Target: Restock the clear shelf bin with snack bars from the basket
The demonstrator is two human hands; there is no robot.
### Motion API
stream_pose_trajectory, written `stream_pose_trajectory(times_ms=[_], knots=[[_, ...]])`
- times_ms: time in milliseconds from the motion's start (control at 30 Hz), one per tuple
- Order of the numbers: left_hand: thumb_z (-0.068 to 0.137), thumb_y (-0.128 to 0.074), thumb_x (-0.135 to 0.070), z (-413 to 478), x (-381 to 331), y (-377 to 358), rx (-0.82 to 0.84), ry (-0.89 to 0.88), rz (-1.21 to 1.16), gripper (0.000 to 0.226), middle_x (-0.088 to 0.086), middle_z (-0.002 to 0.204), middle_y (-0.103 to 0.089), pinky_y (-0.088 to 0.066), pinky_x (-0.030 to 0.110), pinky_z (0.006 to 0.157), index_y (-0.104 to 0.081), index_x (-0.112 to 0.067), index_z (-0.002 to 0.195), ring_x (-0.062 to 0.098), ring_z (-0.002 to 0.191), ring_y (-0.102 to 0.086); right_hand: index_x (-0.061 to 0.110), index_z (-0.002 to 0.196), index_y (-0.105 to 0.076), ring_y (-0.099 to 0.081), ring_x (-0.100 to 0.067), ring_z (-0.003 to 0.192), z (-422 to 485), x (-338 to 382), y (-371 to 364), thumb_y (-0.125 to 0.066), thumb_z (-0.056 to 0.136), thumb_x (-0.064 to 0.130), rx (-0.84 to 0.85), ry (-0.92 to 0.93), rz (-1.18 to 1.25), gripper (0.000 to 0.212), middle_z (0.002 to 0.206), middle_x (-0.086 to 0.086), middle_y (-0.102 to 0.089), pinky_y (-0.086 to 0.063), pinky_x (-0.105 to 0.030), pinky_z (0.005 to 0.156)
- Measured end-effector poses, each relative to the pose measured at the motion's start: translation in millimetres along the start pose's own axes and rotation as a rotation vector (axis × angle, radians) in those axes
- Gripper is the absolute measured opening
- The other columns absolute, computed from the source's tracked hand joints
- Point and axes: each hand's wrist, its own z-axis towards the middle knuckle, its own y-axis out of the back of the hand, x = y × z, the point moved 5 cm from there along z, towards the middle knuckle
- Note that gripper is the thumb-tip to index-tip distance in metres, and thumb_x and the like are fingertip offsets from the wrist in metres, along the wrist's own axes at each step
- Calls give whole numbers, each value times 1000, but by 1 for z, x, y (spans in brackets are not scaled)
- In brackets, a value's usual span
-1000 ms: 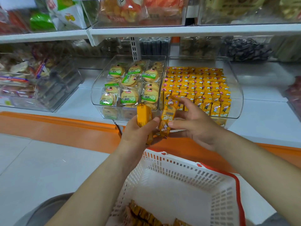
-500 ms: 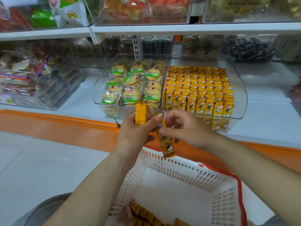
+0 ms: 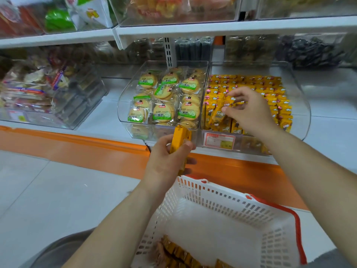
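Yellow foil-wrapped snack bar (image 3: 218, 117): leaning tilted at the front left corner of the clear plastic shelf bin (image 3: 302, 113). The right hand (image 3: 251, 111) is pinching its upper end between thumb and fingers. The fingertips are blurring, so exact contact is hard to read.

The bin is sitting at the front edge of the white shelf (image 3: 332, 136), with rows of yellow bars filling it. The hand is covering the front middle rows.

The left hand (image 3: 166, 161) is gripping an upright stack of yellow bars (image 3: 180, 137) just below the bin front. Fingers are hiding the lower half, so the count is unreadable.

White slotted plastic basket with red rim (image 3: 222, 198): its near side is running off the bottom edge. Brownish wrapped bars (image 3: 173, 252) are lying in its near left corner, partly cut off.

Red-and-white price label (image 3: 219, 141) on the bin front: print illegible.

Adjoining on the left, a second clear bin (image 3: 123, 107) is holding round green-labelled biscuit packs (image 3: 164, 111).
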Motion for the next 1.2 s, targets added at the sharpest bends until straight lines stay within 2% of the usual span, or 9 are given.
stream_pose_trajectory(times_ms=[100,233,467,567,633,767,900,1033,1200], knots=[[97,-67,-27,1,5,4,-5,31,20,23,1,102,-77,-57,24,57,-63,-19,118,19,76,-77,30,113,-67,-63,-10,81,5,-5,-19,-81,81,31,76,84,-228,35,107,7,-66,-48,-25,69],[96,-69,-31,3,10,8,-27,49,43,24,3,98,-76,-54,21,54,-62,-23,118,13,66,-74,30,115,-69,-59,-24,107,9,-10,-32,-81,81,36,124,122,-533,37,117,0,-66,-42,-31,77],[95,-71,-22,9,11,5,-4,89,-2,33,11,107,-73,-59,27,62,-60,-21,126,17,72,-74,25,124,-65,-51,-29,116,10,-1,-24,-79,82,40,100,83,-680,47,121,-7,-56,-47,-39,86],[95,-66,-9,8,9,4,14,71,-46,36,9,104,-73,-63,32,67,-60,-21,128,23,80,-75,24,112,-68,-55,-7,95,0,21,-11,-71,89,35,9,136,-432,26,106,2,-61,-41,-27,78],[93,-68,-4,7,7,3,12,12,-12,42,7,107,-73,-62,30,65,-60,-24,129,24,82,-75,26,101,-68,-56,5,78,-16,36,-13,-66,93,32,111,101,-172,10,92,10,-63,-41,-20,69],[85,-77,-4,4,1,-5,-22,-179,168,49,-6,114,-72,-57,24,60,-60,-28,124,11,70,-68,30,99,-63,-68,-12,66,-65,50,-43,-63,92,49,549,-183,180,20,85,0,-72,-52,-26,55],[79,-85,-14,0,-2,-16,-27,-255,219,51,-17,106,-71,-59,26,64,-58,-44,110,2,71,-66,30,99,-58,-70,-17,68,-72,50,-38,-75,88,30,508,-264,356,20,83,-1,-73,-56,-32,62],[83,-84,-19,4,2,-21,6,-187,148,40,-15,102,-76,-57,22,65,-65,-37,113,5,75,-71,34,96,-60,-74,-25,79,-69,41,-25,-71,90,9,477,-327,569,28,91,-7,-76,-61,-45,80],[84,-83,-20,5,2,-26,26,-147,131,40,-5,100,-78,-57,24,69,-67,-30,119,11,80,-71,17,124,-58,-75,-29,87,-67,30,-20,-71,91,15,424,-335,563,35,106,-15,-70,-61,-48,82]])
